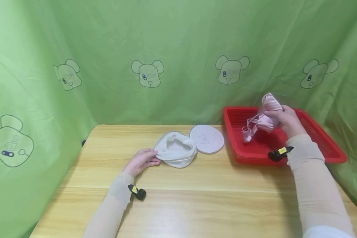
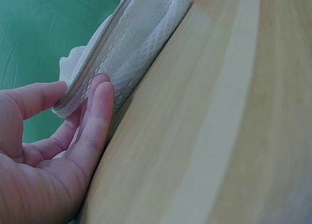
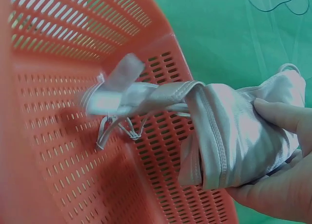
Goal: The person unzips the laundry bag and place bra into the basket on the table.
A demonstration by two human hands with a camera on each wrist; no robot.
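My left hand [image 1: 141,161] is at the left side of a round white mesh laundry bag [image 1: 179,160], which stands with its top open on the table. In the left wrist view the thumb lies against the zipper edge [image 2: 90,63] and the fingers lie along the mesh, pinching the rim. My right hand [image 1: 287,120] grips a folded, shiny pink bra [image 1: 269,114] over the red basket [image 1: 247,158]. Thin straps [image 3: 117,129] and a band dangle from it toward the basket's inside. A flat, round pale pink piece [image 1: 207,138] lies beside the bag, at its edge.
The slotted red plastic basket stands at the table's right rear, right of the round pink piece. Under everything is a wooden table [image 1: 178,205]. Green curtains [image 1: 184,36] with bear-head drawings hang behind and at both sides.
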